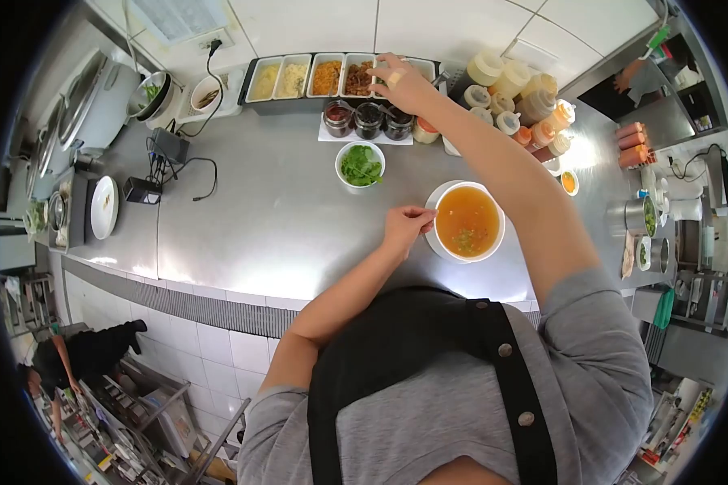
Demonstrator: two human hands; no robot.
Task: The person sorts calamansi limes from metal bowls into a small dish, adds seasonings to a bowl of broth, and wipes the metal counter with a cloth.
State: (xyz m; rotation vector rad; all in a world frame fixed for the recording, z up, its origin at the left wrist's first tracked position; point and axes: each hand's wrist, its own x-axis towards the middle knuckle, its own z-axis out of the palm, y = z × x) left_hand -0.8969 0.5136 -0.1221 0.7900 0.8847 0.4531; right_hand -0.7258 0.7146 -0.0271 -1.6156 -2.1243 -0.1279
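Observation:
A white bowl of orange-brown soup (467, 220) with green bits floating in it sits on a white plate on the steel counter. My left hand (410, 226) is at the bowl's left rim, thumb and fingers pinched together there. My right hand (400, 82) reaches over the row of topping trays (327, 75) at the back, its fingers bent down at a tray right of the browned topping (359, 77); what its fingertips touch is hidden. A smaller white bowl of green leaves (361, 165) stands left of the soup, in front of three dark jars (369, 120).
Squeeze bottles (535, 105) crowd the back right, beside my right forearm. A black adapter with cables (142, 190) and a white plate (104, 208) lie at left. A large pot (97, 101) stands back left. One person (81, 356) is at lower left, another person's arm (629, 74) at upper right.

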